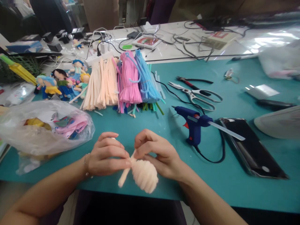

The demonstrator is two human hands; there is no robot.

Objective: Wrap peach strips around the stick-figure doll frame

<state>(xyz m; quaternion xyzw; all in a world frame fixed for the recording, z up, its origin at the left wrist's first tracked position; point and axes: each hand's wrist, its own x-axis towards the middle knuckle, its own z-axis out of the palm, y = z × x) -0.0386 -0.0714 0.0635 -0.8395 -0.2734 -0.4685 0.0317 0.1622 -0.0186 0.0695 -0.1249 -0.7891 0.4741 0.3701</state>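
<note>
Between my hands is a cream pipe-cleaner piece [145, 176], coiled into a ridged oval with loose stem ends beside it. My left hand [109, 154] pinches it where the stems meet the coil; one stem pokes out below those fingers. On the other side, my right hand [156, 151] has thumb and fingertips closed on a stem just above the coil. The exact crossing of the stems is hidden by the fingertips. To the right lies a blue hot glue gun [193, 123] with a clear glue stick in its back.
Bundles of cream [103, 84], pink [130, 81] and blue pipe cleaners [147, 78] lie ahead, with small dolls [62, 79] to their left. A plastic bag [47, 125] sits at left. Scissors [197, 93], pliers [189, 82] and a black phone [253, 147] are at right.
</note>
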